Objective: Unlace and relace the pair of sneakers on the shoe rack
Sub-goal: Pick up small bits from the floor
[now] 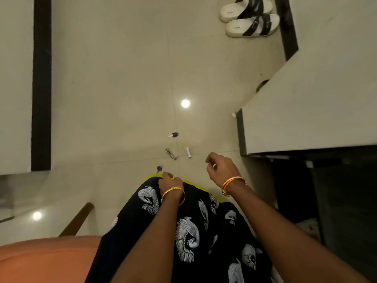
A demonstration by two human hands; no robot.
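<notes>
Sneakers not in our view; we only see both hands over the lap.

Our left hand (169, 180) grips the black printed garment (195, 231) at the knee, fingers curled into the cloth. Our right hand (221, 170) hangs just right of it, fingers loosely curled, holding nothing we can make out. Ahead of the hands on the floor (122, 78): nail clipper (171, 154), two keys, small white piece. Sandals (250, 16) far ahead.

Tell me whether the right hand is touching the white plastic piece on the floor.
Apart. The head view shows bare floor tile between the right hand and the white plastic piece, which lies to its left.
</notes>
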